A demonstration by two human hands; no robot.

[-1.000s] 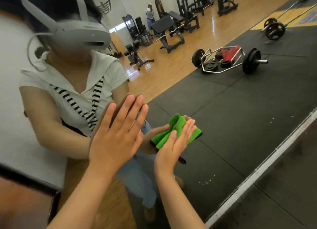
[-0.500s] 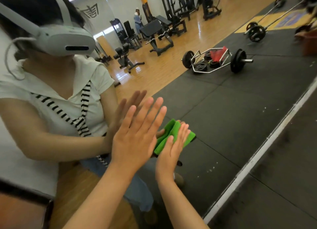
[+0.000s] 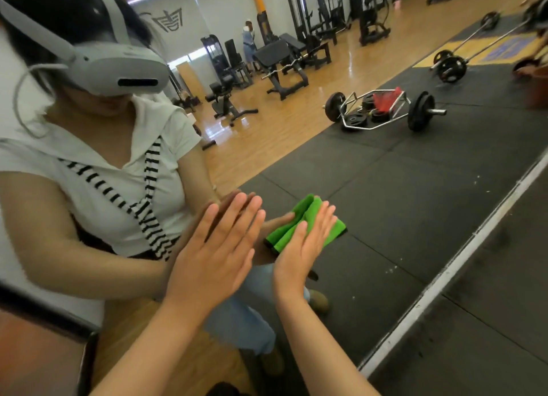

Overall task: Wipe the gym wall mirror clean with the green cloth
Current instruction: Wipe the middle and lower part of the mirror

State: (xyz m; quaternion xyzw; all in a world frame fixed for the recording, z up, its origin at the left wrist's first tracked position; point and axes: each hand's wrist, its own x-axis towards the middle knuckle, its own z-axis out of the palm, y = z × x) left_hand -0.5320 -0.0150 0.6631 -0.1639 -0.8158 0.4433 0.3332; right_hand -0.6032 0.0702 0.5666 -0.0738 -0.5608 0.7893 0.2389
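Observation:
The wall mirror fills most of the view and reflects me and the gym. My right hand lies flat with straight fingers on the folded green cloth, pressing it against the glass. My left hand is spread flat against the mirror just left of the cloth, fingers straight and pointing up. Part of the cloth is hidden under my right palm.
The mirror's pale bottom frame edge runs diagonally at the right, with dark rubber floor mat beyond it. In the reflection are a trap bar with plates, benches and machines and a distant person.
Both hands and the cloth have shifted slightly to the right across the glass, and my left hand has closed in on the cloth. My view has turned left and closer.

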